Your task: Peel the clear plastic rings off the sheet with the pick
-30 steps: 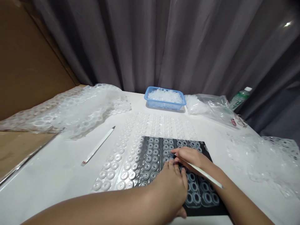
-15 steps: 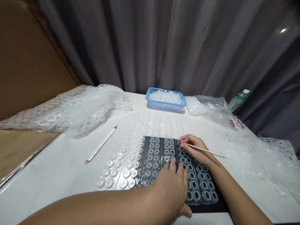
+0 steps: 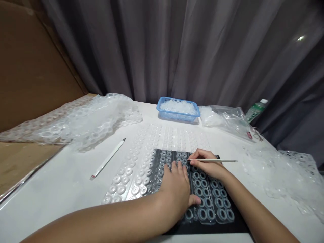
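Observation:
My left hand (image 3: pixel 176 189) lies flat, fingers spread, on a clear plastic sheet (image 3: pixel 202 192) with rows of round ring-shaped pieces. Under part of that sheet is a black board (image 3: pixel 202 229). My right hand (image 3: pixel 206 163) pinches a thin white pencil-like stick (image 3: pixel 217 160), its dark tip pointing left at the rings near the board's upper part. To the left, the sheet runs on past the board over the white table, where its rings look white.
A white pen-like stick (image 3: pixel 108 158) lies at left. Clear ring-patterned sheets (image 3: pixel 98 118) are heaped behind it, by a cardboard box (image 3: pixel 32 67). A blue basket (image 3: pixel 178 116) of small translucent pieces stands at the back, near a plastic bag (image 3: pixel 225 119) and a green-labelled bottle (image 3: pixel 255 110). More clear sheets (image 3: pixel 283 179) lie right.
My left hand has shifted left and slightly up across the sheet. My right hand has moved a little left and down, and the stick now lies more level.

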A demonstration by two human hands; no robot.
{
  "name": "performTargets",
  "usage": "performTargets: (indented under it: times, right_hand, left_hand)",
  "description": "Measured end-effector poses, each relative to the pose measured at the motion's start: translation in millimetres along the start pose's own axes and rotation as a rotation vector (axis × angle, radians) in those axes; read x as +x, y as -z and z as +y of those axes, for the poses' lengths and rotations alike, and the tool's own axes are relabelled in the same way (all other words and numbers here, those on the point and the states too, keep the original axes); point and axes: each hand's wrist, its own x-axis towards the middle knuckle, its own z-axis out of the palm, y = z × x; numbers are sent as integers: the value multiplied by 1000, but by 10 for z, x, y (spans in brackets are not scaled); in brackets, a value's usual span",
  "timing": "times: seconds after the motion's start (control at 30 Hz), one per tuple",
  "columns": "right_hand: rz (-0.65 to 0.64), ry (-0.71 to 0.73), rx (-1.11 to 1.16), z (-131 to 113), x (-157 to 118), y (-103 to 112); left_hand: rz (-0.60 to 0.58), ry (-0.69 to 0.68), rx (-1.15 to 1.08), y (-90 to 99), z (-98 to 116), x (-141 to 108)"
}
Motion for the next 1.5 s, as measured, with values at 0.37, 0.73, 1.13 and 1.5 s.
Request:
performTargets:
  times: [0.37,0.73,1.13,1.5]
  right_hand:
    - [-13,-1,-56,-18,-27,-19]
    - [-20,295,-389,-62,-54,-103]
    - [-22,70,-111,-16,150,78]
    - [-27,22,-126,21,181,29]
  left_hand:
    - [117,-45,31,-172,-8,44]
    - [144,-126,91,-128,-29,22]
    - [237,-193,74,-107,-156,4]
    - [180,-235,48,-68,-181,20]
